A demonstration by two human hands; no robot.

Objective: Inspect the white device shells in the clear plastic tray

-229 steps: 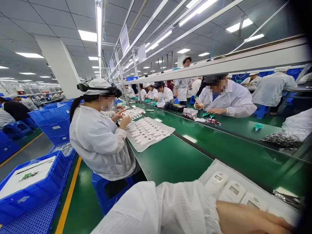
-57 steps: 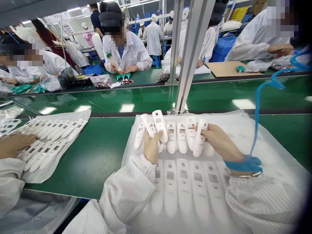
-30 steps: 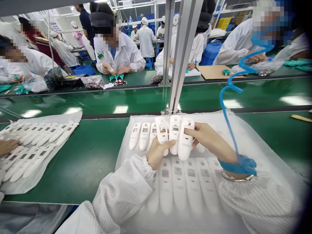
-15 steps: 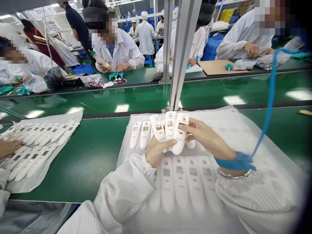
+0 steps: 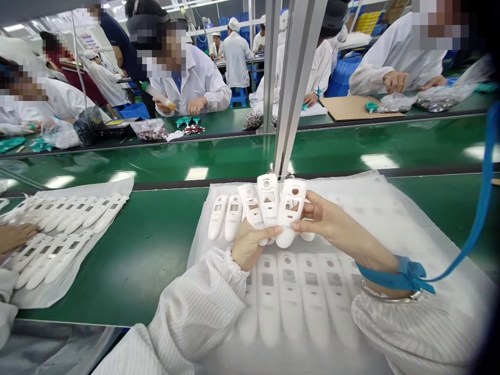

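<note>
My left hand (image 5: 248, 244) is closed around the lower ends of a small fan of white plastic housings (image 5: 269, 212), each with a round hole, a rectangular window and a small blue logo. The rightmost housing (image 5: 286, 237) is pinched by the thumb and fingers of my right hand (image 5: 322, 214), with the left thumb still against its edge. Fingers of my right hand show through its window. Two similar housings (image 5: 217, 221) lie side by side just left of the fan. Another peeks out below my right hand. More housings (image 5: 269, 307) show faintly beneath a translucent white sheet (image 5: 390, 224).
A blue wrist strap (image 5: 408, 273) with its cord circles my right wrist. On the green bench at left, another person's hand (image 5: 15, 237) rests by rows of housings (image 5: 70, 250). A metal post (image 5: 295, 94) rises behind the fan. Co-workers sit across the green belt (image 5: 219, 164).
The rightmost housing has separated slightly from the middle one, and the fan is spread wider. My right thumb has come onto its front near the logo. My right wrist has shifted right and down.
</note>
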